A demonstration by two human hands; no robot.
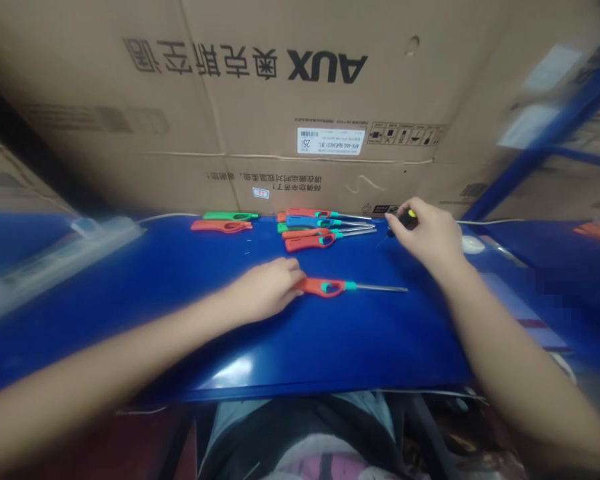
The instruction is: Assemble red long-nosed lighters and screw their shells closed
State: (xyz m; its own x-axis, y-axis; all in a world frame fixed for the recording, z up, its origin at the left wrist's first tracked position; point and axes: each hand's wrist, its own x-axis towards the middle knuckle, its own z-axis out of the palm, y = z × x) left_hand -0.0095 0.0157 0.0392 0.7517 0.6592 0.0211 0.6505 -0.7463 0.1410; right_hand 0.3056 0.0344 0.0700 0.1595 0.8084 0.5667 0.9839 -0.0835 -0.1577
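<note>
My left hand (267, 288) rests on the blue table (180, 313), its fingers closed on the rear end of an orange long-nosed lighter (330, 287) with a teal collar and a metal tube pointing right. My right hand (425, 233) is farther back on the right, pinching a small black and yellow tool (407, 218) that looks like a screwdriver. Just left of that hand lies a pile of several lighters (320, 227) in orange, blue and green. Two more lighters (225, 221), one green and one orange, lie apart at the back left.
Large cardboard boxes (290, 100) stand upright right behind the table. A clear plastic bag or tray (55, 253) sits at the left. A white round object (473, 244) lies right of my right hand. A blue shelf post (540, 147) rises at the right.
</note>
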